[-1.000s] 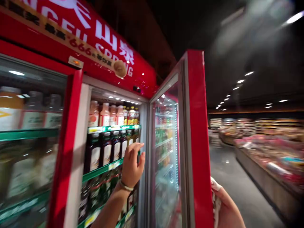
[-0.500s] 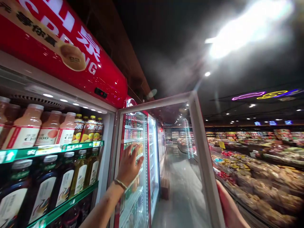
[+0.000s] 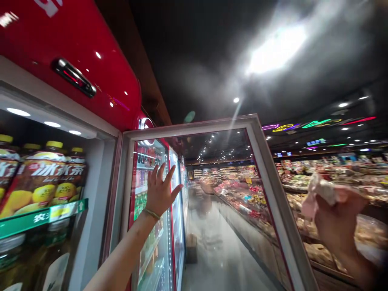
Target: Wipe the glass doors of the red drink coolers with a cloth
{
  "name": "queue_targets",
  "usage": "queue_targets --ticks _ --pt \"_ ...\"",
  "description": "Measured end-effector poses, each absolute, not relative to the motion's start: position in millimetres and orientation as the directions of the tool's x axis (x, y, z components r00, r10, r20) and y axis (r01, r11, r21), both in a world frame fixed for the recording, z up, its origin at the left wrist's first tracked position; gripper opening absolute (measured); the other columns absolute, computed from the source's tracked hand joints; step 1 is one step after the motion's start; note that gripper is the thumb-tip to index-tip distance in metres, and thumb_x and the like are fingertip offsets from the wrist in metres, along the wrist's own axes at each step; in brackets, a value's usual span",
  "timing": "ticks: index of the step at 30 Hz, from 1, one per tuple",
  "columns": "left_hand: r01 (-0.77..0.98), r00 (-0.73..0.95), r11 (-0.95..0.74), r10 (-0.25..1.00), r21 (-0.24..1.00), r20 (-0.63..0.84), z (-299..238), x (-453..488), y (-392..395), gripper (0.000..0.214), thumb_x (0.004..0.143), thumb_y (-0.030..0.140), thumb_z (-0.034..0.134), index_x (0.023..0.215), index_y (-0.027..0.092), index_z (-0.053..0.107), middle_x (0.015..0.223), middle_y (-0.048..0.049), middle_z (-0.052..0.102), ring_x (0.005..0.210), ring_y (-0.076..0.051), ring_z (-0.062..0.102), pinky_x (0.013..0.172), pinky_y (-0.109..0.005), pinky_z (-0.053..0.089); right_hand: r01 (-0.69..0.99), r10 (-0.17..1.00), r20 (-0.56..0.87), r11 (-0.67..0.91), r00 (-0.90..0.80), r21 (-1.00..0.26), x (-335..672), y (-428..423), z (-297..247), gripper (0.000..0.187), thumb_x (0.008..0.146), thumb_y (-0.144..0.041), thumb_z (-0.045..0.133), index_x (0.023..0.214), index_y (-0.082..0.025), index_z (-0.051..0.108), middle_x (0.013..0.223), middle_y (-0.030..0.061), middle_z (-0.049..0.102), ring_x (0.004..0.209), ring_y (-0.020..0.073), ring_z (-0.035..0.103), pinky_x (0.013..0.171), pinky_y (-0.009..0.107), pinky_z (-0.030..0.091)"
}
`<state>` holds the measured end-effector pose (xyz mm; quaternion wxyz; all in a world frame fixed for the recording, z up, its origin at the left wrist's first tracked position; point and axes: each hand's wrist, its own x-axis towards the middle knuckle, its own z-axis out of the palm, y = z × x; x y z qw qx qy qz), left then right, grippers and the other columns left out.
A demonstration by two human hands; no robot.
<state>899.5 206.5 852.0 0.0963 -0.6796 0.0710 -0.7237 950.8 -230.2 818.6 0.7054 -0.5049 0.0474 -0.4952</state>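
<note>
My left hand (image 3: pixel 160 192) is stretched out with fingers spread and its palm against the inner side of the open glass fridge door (image 3: pixel 274 190). A thin band sits on that wrist. My right hand (image 3: pixel 336 226) is raised to the right of the door's grey frame, blurred by motion, and closed around a crumpled pale cloth (image 3: pixel 318 190). At the left, yellow-capped tea bottles (image 3: pixel 42 182) stand on a green-edged shelf (image 3: pixel 45 216) inside the red fridge (image 3: pixel 75 52).
Further glass-door fridges (image 3: pixel 151 226) line the left side of a grey-floored aisle (image 3: pixel 218 258). Long low display bins of packaged goods (image 3: pixel 303 190) run along the right. A box stands on the floor (image 3: pixel 191 246). Neon signs hang from the dark ceiling.
My view has swung right and up. My left hand went from the bottle shelves to the door glass. The door swung wider, and my right hand left its edge and rose with the cloth.
</note>
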Motion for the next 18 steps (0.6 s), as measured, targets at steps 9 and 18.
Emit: queue_targets --ticks 9,18 --pt "0.054 -0.120 -0.979 -0.203 -0.198 0.972 849.6 909.5 203.8 0.069 0.094 0.061 0.060 0.154 0.031 0.046 0.160 -0.0115 0.045 0.153 -0.037 0.034 0.126 -0.060 0.023 0.430 0.431 0.709 -0.581 -0.559 0.691 907.2 -13.7 1006.2 0.030 0.099 -0.014 0.053 0.114 -0.032 0.072 0.112 -0.0012 0.079 0.107 0.0218 0.068 0.094 0.041 0.047" --pt "0.092 -0.144 -0.980 -0.188 -0.176 0.972 848.9 911.5 206.6 0.070 0.090 0.068 0.061 0.147 0.028 0.054 0.154 -0.0121 0.052 0.150 -0.036 0.037 0.124 -0.060 0.030 0.401 0.752 0.539 -0.391 -0.379 0.828 891.7 164.4 1045.9 0.028 0.088 0.001 0.059 0.104 -0.013 0.077 0.108 0.0106 0.079 0.110 0.0259 0.064 0.087 0.034 0.050"
